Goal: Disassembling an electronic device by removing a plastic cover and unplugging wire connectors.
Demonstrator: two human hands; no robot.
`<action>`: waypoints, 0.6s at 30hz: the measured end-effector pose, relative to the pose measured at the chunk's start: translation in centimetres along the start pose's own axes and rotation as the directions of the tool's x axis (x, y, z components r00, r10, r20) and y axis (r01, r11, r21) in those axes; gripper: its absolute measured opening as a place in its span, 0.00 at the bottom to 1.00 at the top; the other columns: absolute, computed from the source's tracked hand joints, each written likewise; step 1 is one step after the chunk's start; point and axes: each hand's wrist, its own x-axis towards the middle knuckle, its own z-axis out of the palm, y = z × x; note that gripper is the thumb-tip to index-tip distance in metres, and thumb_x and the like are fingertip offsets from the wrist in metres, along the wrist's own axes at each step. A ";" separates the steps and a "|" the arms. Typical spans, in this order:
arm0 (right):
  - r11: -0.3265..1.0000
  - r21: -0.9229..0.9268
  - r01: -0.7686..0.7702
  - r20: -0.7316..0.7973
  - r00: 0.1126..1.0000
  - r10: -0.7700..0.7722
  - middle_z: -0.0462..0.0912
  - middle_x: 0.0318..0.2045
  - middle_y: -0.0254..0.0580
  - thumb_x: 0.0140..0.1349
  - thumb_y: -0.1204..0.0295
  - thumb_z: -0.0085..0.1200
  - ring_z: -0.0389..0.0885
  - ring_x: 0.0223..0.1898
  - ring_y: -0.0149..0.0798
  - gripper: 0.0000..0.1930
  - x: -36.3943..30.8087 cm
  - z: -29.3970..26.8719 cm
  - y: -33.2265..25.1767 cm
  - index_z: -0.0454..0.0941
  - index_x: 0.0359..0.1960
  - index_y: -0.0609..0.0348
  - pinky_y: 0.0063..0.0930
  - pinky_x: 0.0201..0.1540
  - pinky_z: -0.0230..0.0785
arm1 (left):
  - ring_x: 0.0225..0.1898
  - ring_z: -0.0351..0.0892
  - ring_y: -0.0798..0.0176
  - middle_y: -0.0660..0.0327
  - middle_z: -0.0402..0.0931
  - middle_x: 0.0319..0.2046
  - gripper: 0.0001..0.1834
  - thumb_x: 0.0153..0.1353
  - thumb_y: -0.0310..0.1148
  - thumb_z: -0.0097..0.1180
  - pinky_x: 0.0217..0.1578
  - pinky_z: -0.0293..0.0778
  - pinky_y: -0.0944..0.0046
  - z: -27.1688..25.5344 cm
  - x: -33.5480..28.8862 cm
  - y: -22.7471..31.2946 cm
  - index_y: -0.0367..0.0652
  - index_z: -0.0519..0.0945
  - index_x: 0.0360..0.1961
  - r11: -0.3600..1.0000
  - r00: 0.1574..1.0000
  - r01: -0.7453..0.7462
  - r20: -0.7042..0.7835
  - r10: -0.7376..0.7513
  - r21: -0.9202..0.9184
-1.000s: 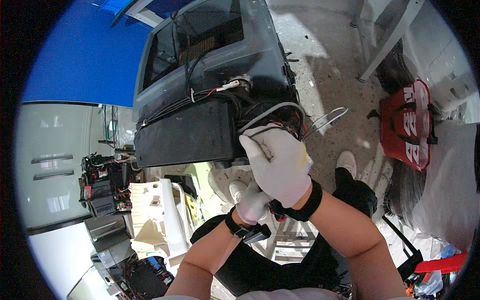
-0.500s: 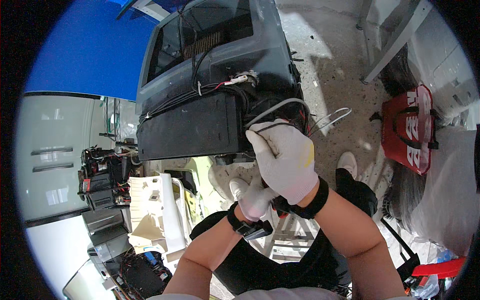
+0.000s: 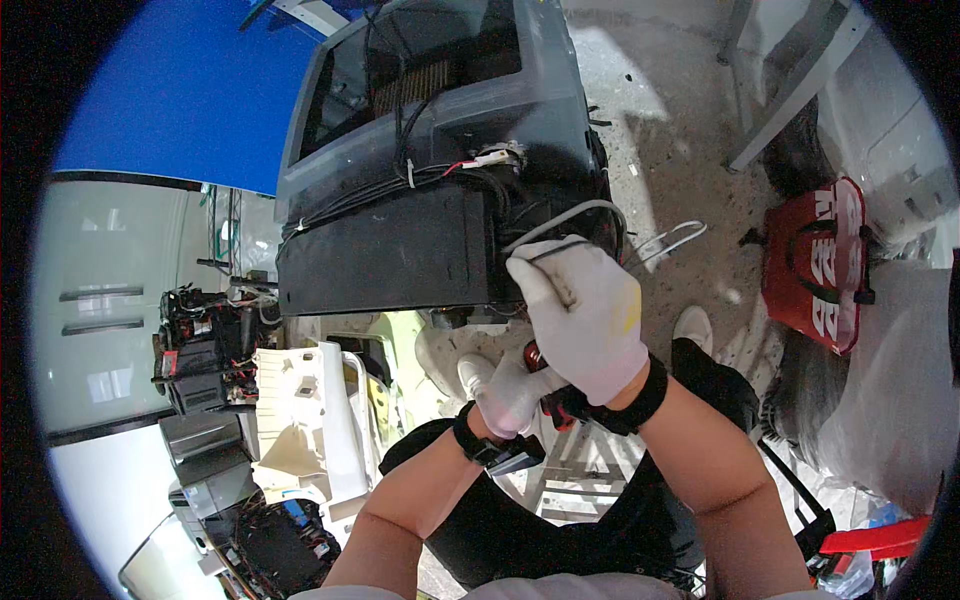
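My right hand (image 3: pixel 585 315), in a white glove, is closed in a pinch at the right end of a black box-shaped unit (image 3: pixel 390 255). A thin black cable (image 3: pixel 562 249) runs across its fingertips, and a thicker grey cable (image 3: pixel 572 211) arches just beyond. Lower and to the left, my gloved left hand (image 3: pixel 508 397) is wrapped round a red and black power tool (image 3: pixel 533 355), mostly hidden behind my right hand and wrist. The unit adjoins a large grey housing (image 3: pixel 455 125) with a rectangular opening. Bundled black wires and a white connector (image 3: pixel 490 158) lie along it.
A cream plastic panel (image 3: pixel 290 410) and a pale green part (image 3: pixel 405 345) stand at the left. Farther left are a white cabinet (image 3: pixel 110 350) and wired black parts (image 3: pixel 205 350). A red bag (image 3: pixel 815 265) lies right; a metal frame (image 3: pixel 580 490) stands between my legs.
The view has shifted slightly, so the housing sits a little farther right. My right hand is slightly lower and farther right, and more of the red tool shows beside it.
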 end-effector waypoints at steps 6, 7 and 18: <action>0.866 0.069 -0.496 0.167 0.861 0.480 0.77 0.20 0.38 0.52 0.72 0.60 0.70 0.21 0.27 0.07 1.5 -0.7 -1.4 0.79 0.28 0.64 0.22 0.25 0.64 | 0.42 0.76 0.66 0.58 0.77 0.42 0.20 0.56 0.29 0.59 0.45 0.72 0.65 0.4 -0.1 0.7 0.34 0.72 0.49 0.971 0.999 -0.027 0.014 0.032 -0.239; 0.845 0.065 -0.531 0.183 0.839 0.513 0.77 0.20 0.39 0.52 0.73 0.60 0.73 0.21 0.28 0.06 1.9 -1.0 -1.7 0.80 0.28 0.63 0.24 0.26 0.65 | 0.42 0.76 0.66 0.58 0.77 0.42 0.18 0.56 0.29 0.58 0.45 0.72 0.65 0.5 -0.1 0.7 0.34 0.73 0.47 0.976 1.000 -0.026 0.006 0.027 -0.216; 0.917 0.076 -0.391 0.111 0.917 0.382 0.79 0.25 0.49 0.54 0.68 0.57 0.78 0.27 0.47 0.09 1.2 -0.3 -0.9 0.79 0.27 0.63 0.33 0.31 0.69 | 0.41 0.75 0.67 0.59 0.77 0.40 0.17 0.56 0.28 0.57 0.44 0.72 0.66 0.5 -0.2 1.0 0.33 0.73 0.46 0.992 1.000 -0.018 0.023 0.021 -0.125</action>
